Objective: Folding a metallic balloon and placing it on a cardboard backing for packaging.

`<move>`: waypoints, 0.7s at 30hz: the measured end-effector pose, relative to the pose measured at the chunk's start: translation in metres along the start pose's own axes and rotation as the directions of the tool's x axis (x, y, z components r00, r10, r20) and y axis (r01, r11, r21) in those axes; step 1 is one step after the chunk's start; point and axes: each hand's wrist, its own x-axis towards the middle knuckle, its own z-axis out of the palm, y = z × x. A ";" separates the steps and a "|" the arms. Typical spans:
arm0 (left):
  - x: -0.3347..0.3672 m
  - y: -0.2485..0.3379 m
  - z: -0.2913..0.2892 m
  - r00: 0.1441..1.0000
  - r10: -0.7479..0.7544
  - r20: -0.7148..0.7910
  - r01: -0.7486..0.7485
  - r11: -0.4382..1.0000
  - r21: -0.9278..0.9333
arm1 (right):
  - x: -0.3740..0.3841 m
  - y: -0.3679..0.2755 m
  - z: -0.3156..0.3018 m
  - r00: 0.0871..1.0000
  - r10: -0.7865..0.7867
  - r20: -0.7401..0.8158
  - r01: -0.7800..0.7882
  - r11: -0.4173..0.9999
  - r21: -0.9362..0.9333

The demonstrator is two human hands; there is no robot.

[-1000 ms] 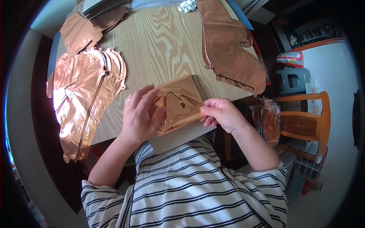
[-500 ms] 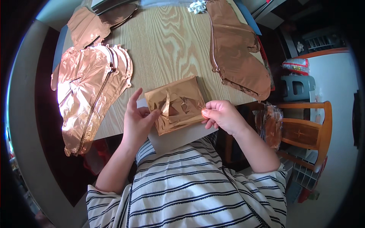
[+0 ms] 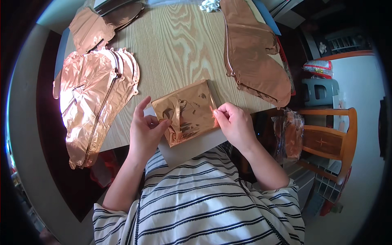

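Observation:
A rectangular stack of shiny gold-copper foil sheets lies on a grey board at the table's near edge. Creases and a raised fold show on the top foil sheet. My left hand is at its left edge, thumb on the foil, index finger raised, other fingers curled; it seems to pinch the edge. At the right edge, my right hand pinches the top sheet between thumb and index finger, the corner glowing orange beneath the fingertips.
Curved copper-foil pieces with dark edging lie at the table's left. Another long foil-covered piece lies at the right, beside a small white heap. A wooden chair and a grey-green stool stand to the right.
My right hand has shifted slightly up and left along the sheet's right edge, its fingers drawn closer together. The foil's top surface looks flatter. My left hand has barely moved.

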 end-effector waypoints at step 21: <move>0.003 0.005 0.004 0.948 0.307 0.085 -0.302 0.781 0.546 | -0.002 0.001 0.012 0.918 -0.386 -0.088 0.300 0.824 -0.480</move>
